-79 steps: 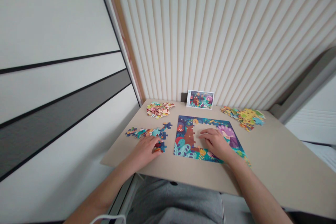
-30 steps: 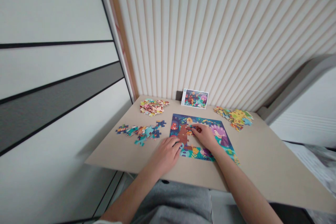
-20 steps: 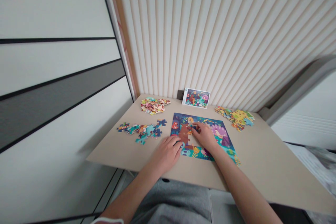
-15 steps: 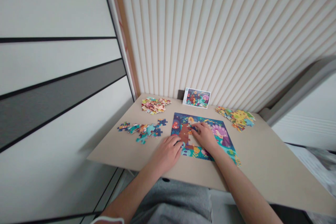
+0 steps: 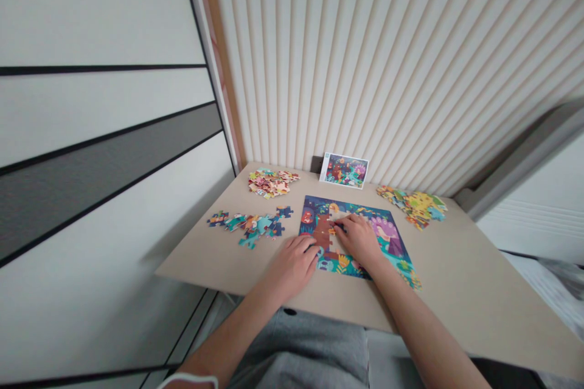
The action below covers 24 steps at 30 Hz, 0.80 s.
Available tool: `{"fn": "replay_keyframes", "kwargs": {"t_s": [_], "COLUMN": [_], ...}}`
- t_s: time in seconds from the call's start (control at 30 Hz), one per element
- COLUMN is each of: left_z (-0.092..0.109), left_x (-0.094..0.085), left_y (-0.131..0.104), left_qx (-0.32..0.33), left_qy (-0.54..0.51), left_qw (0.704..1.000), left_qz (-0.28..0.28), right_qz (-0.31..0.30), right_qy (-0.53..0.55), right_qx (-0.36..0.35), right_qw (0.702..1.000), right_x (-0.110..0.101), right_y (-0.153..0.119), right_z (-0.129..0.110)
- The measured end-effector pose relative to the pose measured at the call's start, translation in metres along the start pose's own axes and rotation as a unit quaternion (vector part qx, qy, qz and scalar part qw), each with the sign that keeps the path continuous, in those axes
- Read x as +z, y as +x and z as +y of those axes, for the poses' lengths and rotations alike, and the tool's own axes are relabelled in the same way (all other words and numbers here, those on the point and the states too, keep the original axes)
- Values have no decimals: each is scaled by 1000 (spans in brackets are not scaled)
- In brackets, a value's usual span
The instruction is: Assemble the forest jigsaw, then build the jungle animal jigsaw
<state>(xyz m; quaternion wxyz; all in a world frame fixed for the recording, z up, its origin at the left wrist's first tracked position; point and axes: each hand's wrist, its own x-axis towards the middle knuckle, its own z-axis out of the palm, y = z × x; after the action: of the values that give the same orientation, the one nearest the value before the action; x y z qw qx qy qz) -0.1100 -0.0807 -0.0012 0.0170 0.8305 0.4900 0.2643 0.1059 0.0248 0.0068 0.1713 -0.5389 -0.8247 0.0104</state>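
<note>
A colourful jigsaw puzzle (image 5: 323, 232) lies partly assembled on the table, its dark blue border around a gap of bare tabletop in the middle. My right hand (image 5: 360, 239) reaches over this gap from the right, thumb and fingers closed on a small dark puzzle piece (image 5: 339, 227). The fingers hide most of that piece and part of the gap's right side. At the puzzle's lower left edge rests my left hand (image 5: 297, 260), fingers stretched out and lying flat, holding nothing visible. Left of it, loose blue and teal puzzle pieces (image 5: 258, 227) are spread out.
A picture card (image 5: 344, 171) showing the same scene leans at the back near the pleated curtain (image 5: 292, 73). Reddish pieces (image 5: 270, 183) are heaped at the back left of the table (image 5: 460, 279), yellow ones (image 5: 418, 205) at the back right. A white panelled cabinet (image 5: 109, 206) stands left.
The whole view has shifted slightly. My right fingertips, with the dark piece, have moved a little toward me within the gap. My left hand stays at the puzzle's edge.
</note>
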Motion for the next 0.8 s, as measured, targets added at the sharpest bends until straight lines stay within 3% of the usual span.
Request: {"fn": "replay_keyframes", "kwargs": {"t_s": [0.53,0.8], "left_z": [3,6], "left_x": [-4,-2], "left_y": [1,1], "left_qx": [1,4], "left_qy": [3,12], "left_qw": [1000,1000], "left_qz": [0,3], "right_qz": [-45,-33], "right_qy": [14,13], "right_qx": [-125,-135], "right_qw": [991,990], "right_x": [1,-2], "right_y": [8,-4], "right_z": [8,4]}}
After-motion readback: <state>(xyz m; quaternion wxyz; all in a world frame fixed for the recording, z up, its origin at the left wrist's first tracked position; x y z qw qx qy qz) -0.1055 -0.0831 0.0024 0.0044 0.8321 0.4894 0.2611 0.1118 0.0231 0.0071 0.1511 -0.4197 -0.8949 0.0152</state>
